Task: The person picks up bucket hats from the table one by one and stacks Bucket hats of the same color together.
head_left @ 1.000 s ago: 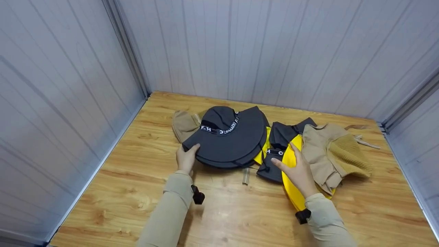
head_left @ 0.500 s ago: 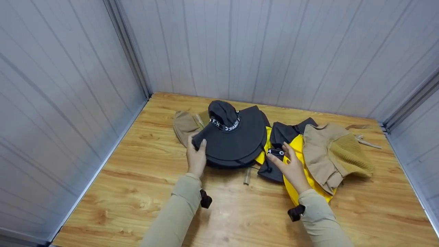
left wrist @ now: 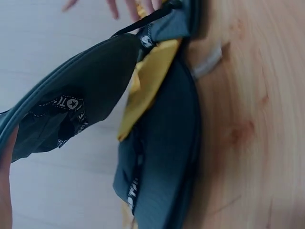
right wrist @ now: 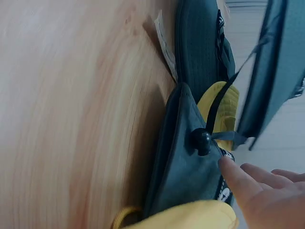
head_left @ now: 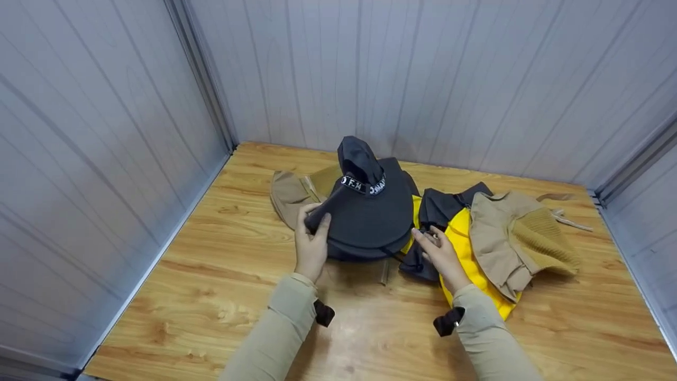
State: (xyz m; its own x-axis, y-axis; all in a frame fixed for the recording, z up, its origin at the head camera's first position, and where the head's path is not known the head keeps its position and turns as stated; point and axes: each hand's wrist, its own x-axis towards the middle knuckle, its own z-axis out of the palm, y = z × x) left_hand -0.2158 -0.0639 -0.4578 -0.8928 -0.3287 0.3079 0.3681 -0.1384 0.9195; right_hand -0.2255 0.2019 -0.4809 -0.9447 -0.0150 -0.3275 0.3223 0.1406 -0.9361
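My left hand (head_left: 311,253) pinches the left edge of the brim of a dark grey sun hat (head_left: 381,225), which has a white-lettered band. The hat is raised and tilted, its crown standing up. Below it, in the left wrist view, another dark hat (left wrist: 164,138) lies on the table. My right hand (head_left: 447,262), fingers loosely extended, hovers by the raised hat's right edge, over a further dark hat (right wrist: 190,176). A chin cord with a black toggle (right wrist: 202,141) hangs close to its fingertips. No hold on anything shows there.
Right of the hands lie a yellow hat (head_left: 465,246) and a beige hat (head_left: 494,241) with a ribbed mustard part. Another beige hat (head_left: 290,198) lies at the left. A small translucent strip (head_left: 384,272) rests on the wooden table (head_left: 211,296). Pale panel walls (head_left: 412,79) enclose it.
My left hand has moved right and slightly up, lifting and tilting the dark hat so its crown rises. My right hand has moved left, from the yellow hat toward the raised brim.
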